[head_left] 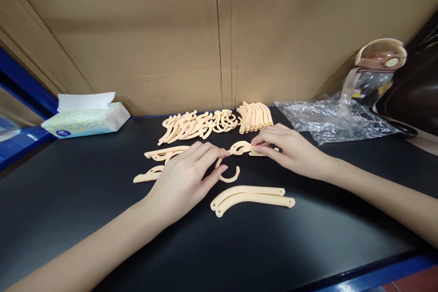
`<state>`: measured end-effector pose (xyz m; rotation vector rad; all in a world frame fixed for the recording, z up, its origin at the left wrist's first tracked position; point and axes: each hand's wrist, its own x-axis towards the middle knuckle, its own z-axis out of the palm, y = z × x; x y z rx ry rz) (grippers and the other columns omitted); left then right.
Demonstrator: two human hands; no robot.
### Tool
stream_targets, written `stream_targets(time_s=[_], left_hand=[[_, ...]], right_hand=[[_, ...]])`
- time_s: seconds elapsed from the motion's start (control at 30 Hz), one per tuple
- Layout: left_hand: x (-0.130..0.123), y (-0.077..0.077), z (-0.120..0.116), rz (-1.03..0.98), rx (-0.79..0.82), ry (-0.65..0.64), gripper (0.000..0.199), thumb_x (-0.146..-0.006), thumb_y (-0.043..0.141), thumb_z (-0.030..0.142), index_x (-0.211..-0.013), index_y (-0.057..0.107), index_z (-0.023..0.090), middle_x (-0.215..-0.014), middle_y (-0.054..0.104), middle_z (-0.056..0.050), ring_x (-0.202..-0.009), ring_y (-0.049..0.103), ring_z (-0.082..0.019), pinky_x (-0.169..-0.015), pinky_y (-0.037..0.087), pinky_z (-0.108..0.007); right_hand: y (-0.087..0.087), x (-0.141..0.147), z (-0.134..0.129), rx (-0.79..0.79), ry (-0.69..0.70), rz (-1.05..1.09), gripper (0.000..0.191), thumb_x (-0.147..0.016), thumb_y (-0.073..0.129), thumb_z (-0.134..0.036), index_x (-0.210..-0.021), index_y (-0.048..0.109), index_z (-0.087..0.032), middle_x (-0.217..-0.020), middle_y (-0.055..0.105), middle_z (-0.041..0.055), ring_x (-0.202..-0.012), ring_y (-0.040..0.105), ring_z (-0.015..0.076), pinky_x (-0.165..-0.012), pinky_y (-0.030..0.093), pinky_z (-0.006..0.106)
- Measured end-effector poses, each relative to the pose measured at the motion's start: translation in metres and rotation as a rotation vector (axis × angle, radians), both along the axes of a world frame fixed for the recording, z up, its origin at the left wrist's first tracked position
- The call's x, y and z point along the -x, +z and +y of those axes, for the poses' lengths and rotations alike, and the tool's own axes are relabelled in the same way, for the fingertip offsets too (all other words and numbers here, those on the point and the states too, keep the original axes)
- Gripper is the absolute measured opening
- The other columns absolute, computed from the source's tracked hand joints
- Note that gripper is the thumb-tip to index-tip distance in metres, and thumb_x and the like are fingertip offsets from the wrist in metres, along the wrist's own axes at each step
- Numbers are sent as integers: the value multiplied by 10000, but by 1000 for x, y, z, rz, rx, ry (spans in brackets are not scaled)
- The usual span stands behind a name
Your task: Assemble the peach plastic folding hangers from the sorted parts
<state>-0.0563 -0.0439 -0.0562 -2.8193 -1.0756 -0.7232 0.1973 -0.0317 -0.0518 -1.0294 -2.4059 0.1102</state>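
1. Right: a crumpled clear bag (328, 121) is lying.
2. Left: a tissue pack (85, 122) is holding a protruding tissue (85, 101).
3. Upper right: a handled bottle (372, 87) is standing, contents unclear.
4. Center: left hand (190, 171) and right hand (289, 149) are pinching one arched peach piece (242, 143).

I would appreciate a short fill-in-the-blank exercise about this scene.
Of the bare left hand and bare right hand, the ____ one is nearer the crumpled clear plastic bag.
The smooth, flat tabletop is coloured ____.
Exactly ____ long, curved cream plastic strips lie nearest the tabletop's front edge.
The pale patterned tissue pack stands at the picture's ____ side.

Missing words: right; black; two; left.
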Motion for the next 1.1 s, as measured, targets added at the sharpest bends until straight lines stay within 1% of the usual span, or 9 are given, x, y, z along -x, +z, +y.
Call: stream_targets(time_s=[0.17, 0.23, 0.3, 0.4, 0.57, 0.63, 0.7, 0.8, 1.1], left_hand=[[1, -3, 2, -43, 0, 13, 221, -928, 478, 270, -1137, 524, 217, -1011, 628, -12, -898, 572, -161, -767, 464, -294], [1, -3, 2, -36, 8, 6, 231, -929, 475, 277, -1149, 520, 223, -1012, 629, -9, -895, 573, -161, -760, 467, -292], [0, -2, 2, -19, 19, 1, 248, -930, 473, 285, -1168, 511, 224, -1029, 629, -11, -898, 573, -163, -759, 469, -294], [0, -1, 1, -5, 30, 3, 264, -929, 471, 290, -1181, 505, 219, -1080, 617, -19, -935, 572, -168, -783, 471, -303], [-1, 1, -1, 11, 37, 4, 243, -930, 458, 301, -1146, 521, 209, -1097, 609, -31, -955, 573, -181, -794, 473, -317], [-1, 2, -1, 16, 30, -1, 235, -930, 454, 298, -1134, 527, 207, -1092, 611, -34, -948, 574, -183, -789, 474, -318], [-1, 2, -1, 22, 25, -7, 235, -930, 453, 296, -1131, 533, 206, -1091, 612, -36, -951, 573, -185, -790, 474, -320], [-2, 2, -1, 30, 20, -11, 239, -931, 449, 293, -1133, 538, 201, -1089, 613, -38, -954, 570, -187, -789, 475, -324], [-2, 0, 0, 35, 28, -25, 216, -931, 455, 279, -1111, 544, 200, -1075, 611, -32, -950, 556, -183, -787, 471, -330]], right_hand=[[2, 7, -8, 226, 0, 125, 191, -930, 475, -328, -923, 603, -186, -861, 656, 4, -760, 593, 109, -701, 417, 232], [4, 9, -9, 312, -15, 152, 228, -917, 488, -389, -915, 603, -192, -788, 648, -13, -689, 576, 102, -642, 413, 222], [5, 8, -8, 349, -53, 157, 264, -902, 498, -440, -896, 598, -196, -672, 615, -37, -612, 535, 97, -596, 394, 219], [4, 5, -5, 320, -138, 139, 259, -898, 506, -437, -864, 592, -195, -590, 580, -59, -556, 488, 88, -584, 367, 222], [-1, -2, 4, 294, -226, 59, 250, -892, 516, -425, -822, 598, -200, -630, 598, -51, -570, 504, 94, -582, 353, 235], [-3, -2, 6, 259, -218, 15, 238, -891, 524, -411, -813, 599, -199, -670, 618, -40, -614, 536, 105, -628, 368, 246], [-5, -2, 7, 182, -193, -46, 233, -892, 531, -393, -794, 600, -194, -727, 640, -21, -699, 570, 126, -711, 377, 271], [-6, -1, 8, 90, -178, -125, 232, -893, 535, -382, -792, 609, -187, -799, 656, 6, -814, 585, 161, -797, 362, 308], [-2, -3, 8, 64, -165, -183, 204, -908, 521, -341, -826, 640, -197, -801, 651, -8, -830, 575, 157, -811, 342, 321]])
